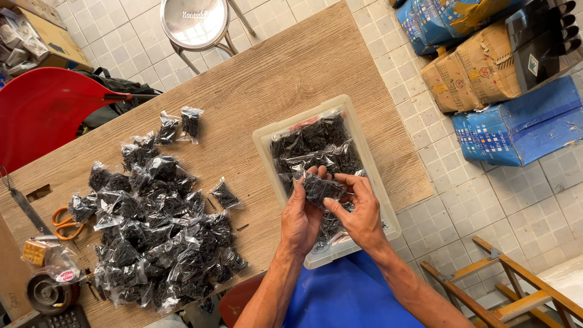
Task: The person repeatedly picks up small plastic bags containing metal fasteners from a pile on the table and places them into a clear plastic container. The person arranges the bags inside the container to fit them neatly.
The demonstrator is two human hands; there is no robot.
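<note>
You have both hands up over the near end of the clear plastic tray [262,141], sharing one small clear bag of black screws [322,187] between them. Your left hand [302,220] grips it from the left with thumb and fingers closed around its edge, and your right hand [363,214] pinches the other side, fingers curled over the top; held like that from two sides, the bag looks pulled flat, probably so the screws settle and the mouth can be handled. It hangs just above the tray, not resting in it, so anything that slips falls back among the bags already lying there

The tray sits at the right edge of the wooden tabletop [291,67], straight in front of you, which keeps it within easy reach of both hands. To your left a large heap of filled bags [158,231] is spread out, with a few strays near it, well apart from the tray, so the two lots seem kept separate. Orange-handled scissors [65,222] and a roll of tape [47,293] lie at the far left edge, beyond the heap. Cardboard boxes [480,73] stand on the tiled floor to the right
</note>
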